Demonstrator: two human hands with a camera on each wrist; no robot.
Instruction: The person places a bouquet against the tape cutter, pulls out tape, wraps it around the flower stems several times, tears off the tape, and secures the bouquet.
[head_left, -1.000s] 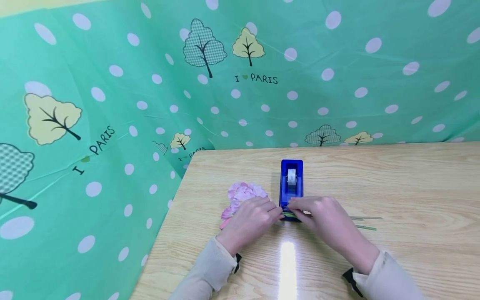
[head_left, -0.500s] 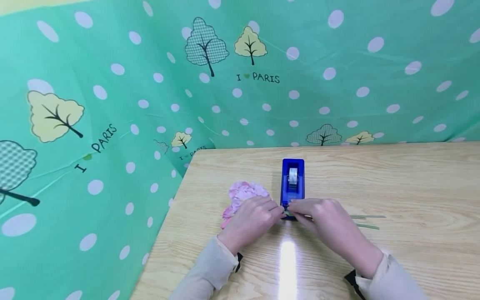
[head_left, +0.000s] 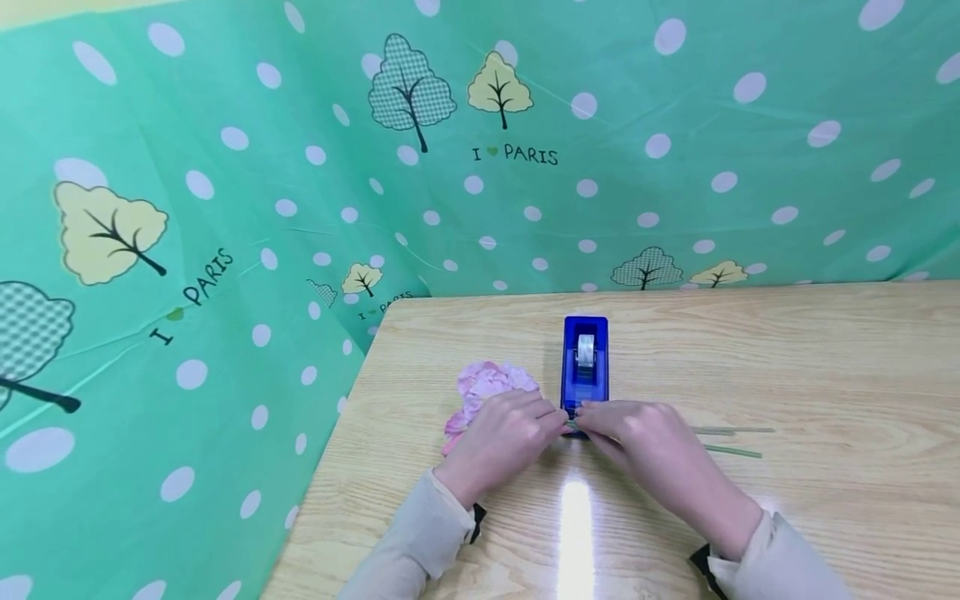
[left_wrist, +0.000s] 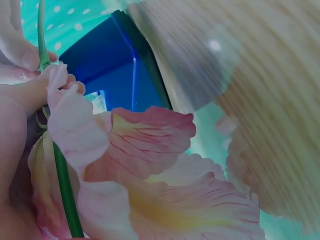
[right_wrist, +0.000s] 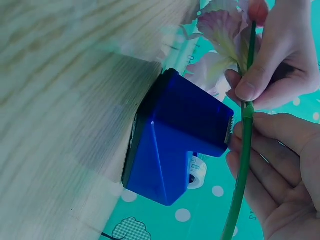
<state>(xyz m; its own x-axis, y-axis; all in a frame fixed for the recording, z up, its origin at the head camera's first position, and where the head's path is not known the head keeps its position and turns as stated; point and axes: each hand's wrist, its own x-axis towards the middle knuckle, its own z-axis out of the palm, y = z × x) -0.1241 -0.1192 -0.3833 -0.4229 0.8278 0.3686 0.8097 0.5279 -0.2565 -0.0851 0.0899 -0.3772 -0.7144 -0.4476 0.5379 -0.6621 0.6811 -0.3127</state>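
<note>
Pink artificial flowers (head_left: 491, 382) lie at the left of the head view, their thin green stems (head_left: 733, 451) running to the right. My left hand (head_left: 508, 432) pinches the stems just below the blossoms, the thumb pressed on them in the right wrist view. Beside it, the fingertips of my right hand (head_left: 651, 446) pinch the stems near a joint (right_wrist: 248, 111). Both hands are at the front end of a blue tape dispenser (head_left: 567, 354), close to its toothed cutter (right_wrist: 231, 129). Whether a strip of tape is between the fingers is hard to tell.
A clear tape roll (head_left: 585, 350) sits in the dispenser. The wooden table (head_left: 840, 375) carries a bright light reflection in front of the hands. Green dotted cloth (head_left: 600, 158) hangs behind the table and along its left side.
The right hand has shifted a little around the stems, and the stem ends at right have moved slightly up and right. Left hand and dispenser stay nearly the same.
</note>
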